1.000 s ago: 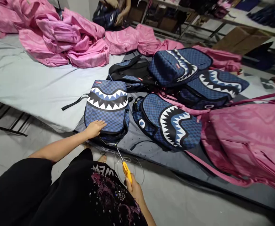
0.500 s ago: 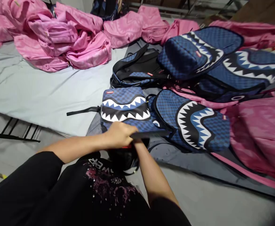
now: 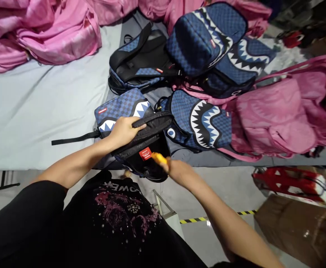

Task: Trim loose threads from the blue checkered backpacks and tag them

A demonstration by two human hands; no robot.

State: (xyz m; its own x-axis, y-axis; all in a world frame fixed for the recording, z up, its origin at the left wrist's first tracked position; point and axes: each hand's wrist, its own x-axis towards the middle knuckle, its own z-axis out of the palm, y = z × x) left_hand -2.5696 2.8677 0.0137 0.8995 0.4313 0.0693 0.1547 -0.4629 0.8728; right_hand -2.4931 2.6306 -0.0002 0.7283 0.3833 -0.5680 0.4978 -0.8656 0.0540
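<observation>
A blue checkered backpack (image 3: pixel 120 106) with a shark-mouth print lies in front of me, unzipped, with its black lining and a red label showing inside. My left hand (image 3: pixel 123 130) is closed on the edge of its raised front panel and holds the bag open. In my right hand (image 3: pixel 181 171), at the right side of the opening, is a small yellow-orange tool (image 3: pixel 160 159), blurred, its kind unclear. The tool's tip points toward the red label. Just right of the open bag lies another blue shark-mouth backpack (image 3: pixel 179 111).
More blue checkered backpacks (image 3: pixel 196 44) are stacked behind. Pink backpacks (image 3: pixel 274 115) lie to the right, and others are piled at the back left. A pale sheet (image 3: pixel 54 111) covers the table's left part. On the floor at right stands a cardboard box (image 3: pixel 293 227).
The backpack has been tilted and its opening spread, so the lining shows. My right hand, hidden under the panel before, is now out at the right with the yellow-orange tool. The view has shifted.
</observation>
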